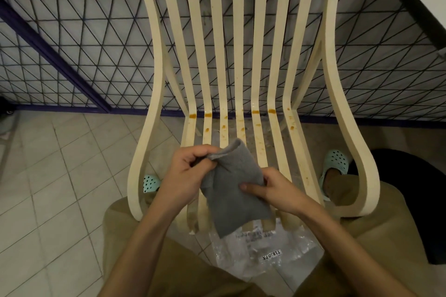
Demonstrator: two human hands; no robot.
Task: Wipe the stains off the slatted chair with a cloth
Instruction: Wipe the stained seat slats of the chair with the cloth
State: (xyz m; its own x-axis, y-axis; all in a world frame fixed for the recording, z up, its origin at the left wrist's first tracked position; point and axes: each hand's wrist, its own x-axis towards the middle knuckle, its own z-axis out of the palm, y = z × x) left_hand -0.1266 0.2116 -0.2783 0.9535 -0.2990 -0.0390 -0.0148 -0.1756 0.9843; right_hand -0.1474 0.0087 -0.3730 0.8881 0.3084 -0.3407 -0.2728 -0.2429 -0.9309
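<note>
Left hand (185, 171) pinches top edge of grey cloth (231, 188); right hand (270, 190) grips its side, thumb on top. Cloth hangs over seat front. Orange stains (255, 112) lie ahead along seat-back bend of slatted chair (239, 55), across slats; neither hand clearly nearer.

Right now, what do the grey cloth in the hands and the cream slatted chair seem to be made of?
Grey cloth: soft terry or fleece-like fabric, matte; fuzzy nap and limp folds show it. Cream slatted chair: smooth, satin-finished painted wood or moulded plastic; the slats curve seamlessly from back to seat with no visible grain, so I cannot tell which.
</note>
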